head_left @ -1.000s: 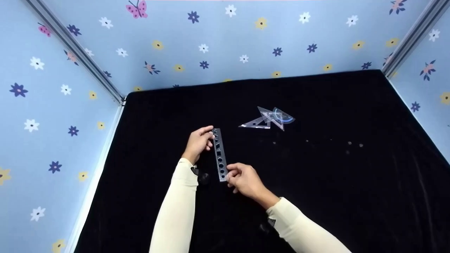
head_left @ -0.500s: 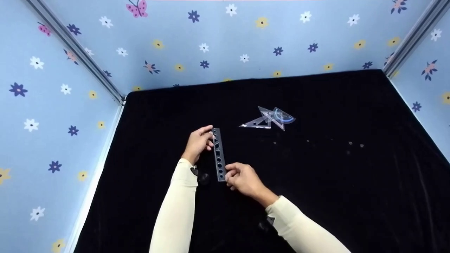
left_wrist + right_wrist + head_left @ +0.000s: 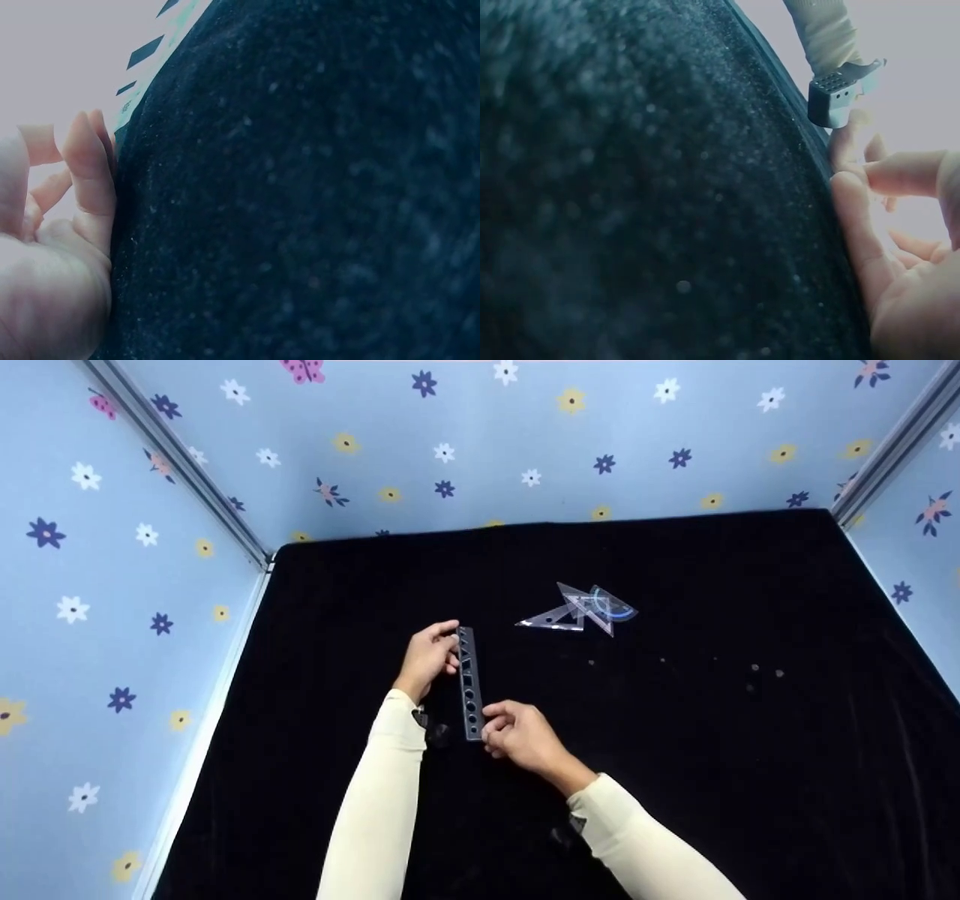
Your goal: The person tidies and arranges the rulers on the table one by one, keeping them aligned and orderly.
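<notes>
A clear stencil ruler (image 3: 469,679) with a row of cut-out shapes lies lengthwise between the two hands in the head view. My left hand (image 3: 427,656) pinches its far end, thumb and index finger at the left edge. At the near end, my right hand (image 3: 523,737) pinches the lower right corner. In the left wrist view, part of the ruler (image 3: 178,34) rises above the fingertips of the left hand (image 3: 60,262). The right wrist view shows the right hand (image 3: 907,270) with thumb and index finger together; the ruler cannot be made out there.
Beyond the ruler, to the right, a set square (image 3: 555,621), a second set square (image 3: 592,607) and a protractor (image 3: 616,604) overlap on the black cloth (image 3: 712,780). Small pale specks dot the cloth. Flowered blue walls (image 3: 525,435) bound the back and sides.
The head view has shifted slightly. Both hands keep their hold on the ruler, which stands a little straighter up and down in the view than a second ago.
</notes>
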`<state>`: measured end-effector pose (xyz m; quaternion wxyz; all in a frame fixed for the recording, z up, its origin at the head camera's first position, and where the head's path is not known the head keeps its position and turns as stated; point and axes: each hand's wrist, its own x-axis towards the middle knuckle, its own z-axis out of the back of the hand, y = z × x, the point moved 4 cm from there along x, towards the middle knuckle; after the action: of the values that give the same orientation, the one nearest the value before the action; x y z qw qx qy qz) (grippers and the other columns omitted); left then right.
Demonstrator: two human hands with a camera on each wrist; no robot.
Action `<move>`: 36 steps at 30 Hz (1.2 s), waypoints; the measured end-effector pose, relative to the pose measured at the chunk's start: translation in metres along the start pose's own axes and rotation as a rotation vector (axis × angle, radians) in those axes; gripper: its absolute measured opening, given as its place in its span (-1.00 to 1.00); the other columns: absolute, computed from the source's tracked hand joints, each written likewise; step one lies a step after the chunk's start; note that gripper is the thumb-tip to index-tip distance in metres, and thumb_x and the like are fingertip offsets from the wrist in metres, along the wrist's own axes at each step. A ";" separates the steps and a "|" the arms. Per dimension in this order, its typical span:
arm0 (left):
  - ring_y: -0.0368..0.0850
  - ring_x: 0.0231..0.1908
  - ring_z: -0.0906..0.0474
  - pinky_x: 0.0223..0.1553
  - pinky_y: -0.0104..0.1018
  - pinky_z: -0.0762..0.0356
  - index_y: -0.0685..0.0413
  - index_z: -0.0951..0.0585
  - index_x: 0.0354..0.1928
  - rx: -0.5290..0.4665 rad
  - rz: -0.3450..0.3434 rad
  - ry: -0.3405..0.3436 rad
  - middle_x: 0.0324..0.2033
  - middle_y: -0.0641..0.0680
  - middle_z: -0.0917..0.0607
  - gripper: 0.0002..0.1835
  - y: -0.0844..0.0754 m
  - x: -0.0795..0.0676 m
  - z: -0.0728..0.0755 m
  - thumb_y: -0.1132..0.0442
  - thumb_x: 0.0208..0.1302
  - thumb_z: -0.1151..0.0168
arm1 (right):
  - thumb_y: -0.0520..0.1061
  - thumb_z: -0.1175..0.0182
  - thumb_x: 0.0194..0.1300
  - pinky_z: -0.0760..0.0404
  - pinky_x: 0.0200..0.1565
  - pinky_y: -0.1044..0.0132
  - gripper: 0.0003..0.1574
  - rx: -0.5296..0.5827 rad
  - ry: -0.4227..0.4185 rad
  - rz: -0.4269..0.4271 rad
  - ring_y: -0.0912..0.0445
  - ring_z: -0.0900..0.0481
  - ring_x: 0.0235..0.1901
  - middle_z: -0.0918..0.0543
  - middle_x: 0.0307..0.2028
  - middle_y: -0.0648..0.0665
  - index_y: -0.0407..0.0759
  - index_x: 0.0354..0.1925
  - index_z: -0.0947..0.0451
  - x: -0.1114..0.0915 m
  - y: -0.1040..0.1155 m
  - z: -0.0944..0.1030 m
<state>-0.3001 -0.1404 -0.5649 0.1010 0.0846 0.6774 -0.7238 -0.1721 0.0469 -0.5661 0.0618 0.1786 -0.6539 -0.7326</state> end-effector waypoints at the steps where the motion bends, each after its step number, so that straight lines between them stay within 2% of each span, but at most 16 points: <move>1: -0.34 -0.65 -0.52 -0.62 -0.55 -0.53 0.31 -0.56 0.54 0.000 -0.002 0.000 -0.43 -0.03 -0.63 -0.48 0.000 0.000 0.000 0.41 0.62 -0.12 | -0.47 -0.22 0.28 -0.75 -0.36 0.43 -0.40 -0.001 -0.001 -0.001 0.21 -0.72 -0.44 -0.85 -0.26 -0.33 -0.62 0.29 -0.56 0.000 0.000 0.000; 14: -0.35 -0.63 -0.52 -0.61 -0.56 -0.54 0.41 -0.67 0.35 0.010 0.007 -0.020 -0.40 -0.02 -0.58 -0.60 0.001 -0.002 0.000 0.40 0.62 -0.12 | -0.50 -0.21 0.31 -0.76 -0.37 0.43 -0.43 -0.006 -0.006 -0.017 0.21 -0.73 -0.45 -0.85 -0.27 -0.28 -0.61 0.29 -0.57 0.000 0.000 0.001; 25: -0.34 -0.62 -0.53 -0.61 -0.55 -0.56 0.40 -0.63 0.43 0.011 0.005 -0.011 -0.38 0.01 -0.61 -0.56 0.000 -0.001 -0.001 0.41 0.63 -0.12 | -0.51 -0.24 0.37 -0.80 -0.33 0.41 -0.44 -0.025 -0.011 -0.029 0.23 -0.72 -0.43 -0.86 -0.22 -0.28 -0.62 0.33 -0.57 0.001 0.000 -0.001; 36: -0.34 -0.62 -0.53 -0.59 -0.56 -0.57 0.38 -0.61 0.46 0.016 0.015 -0.007 -0.37 0.00 -0.60 -0.54 0.000 -0.003 0.001 0.39 0.64 -0.12 | -0.44 -0.27 0.40 -0.82 -0.30 0.37 -0.40 -0.079 0.033 -0.015 0.21 -0.76 -0.37 -0.87 -0.14 -0.39 -0.61 0.38 -0.57 -0.001 0.006 -0.004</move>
<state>-0.2977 -0.1412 -0.5638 0.1079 0.0880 0.6707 -0.7286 -0.1708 0.0426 -0.5607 0.0740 0.1930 -0.6221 -0.7552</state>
